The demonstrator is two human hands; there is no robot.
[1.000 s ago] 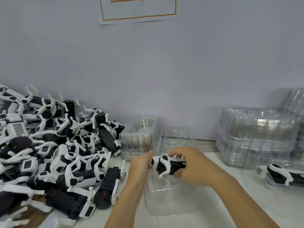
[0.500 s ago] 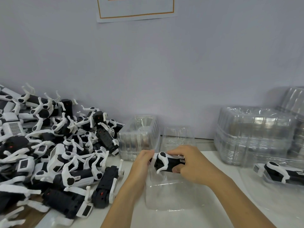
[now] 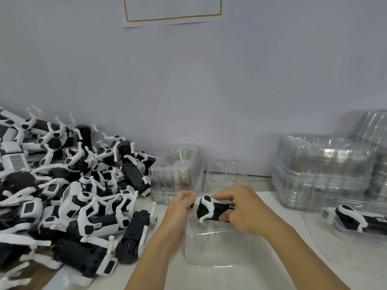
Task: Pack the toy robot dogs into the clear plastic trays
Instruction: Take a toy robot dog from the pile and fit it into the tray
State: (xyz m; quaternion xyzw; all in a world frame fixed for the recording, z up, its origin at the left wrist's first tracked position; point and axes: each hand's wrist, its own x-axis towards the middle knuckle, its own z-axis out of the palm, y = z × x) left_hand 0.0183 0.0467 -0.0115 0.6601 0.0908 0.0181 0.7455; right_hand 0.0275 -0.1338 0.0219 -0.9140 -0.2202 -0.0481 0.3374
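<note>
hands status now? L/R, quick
Left hand: closed, pinching the white end of the toy robot dog.
Right hand: closed, gripping the same dog's black body over the clear tray.

Wall (image 3: 188, 91): plain pale grey-blue, fills the far side behind everything. Paper sign (image 3: 173, 11) stuck on the wall, top centre, white with an orange border line; upper part cut off by the frame edge, text not readable. Table (image 3: 259, 197): white top, runs up to the wall. Near-left corner shows a brown patch (image 3: 35, 273), looks like wood or card, can't tell which. A seam or gap runs along the far table edge where it meets the wall.
</note>
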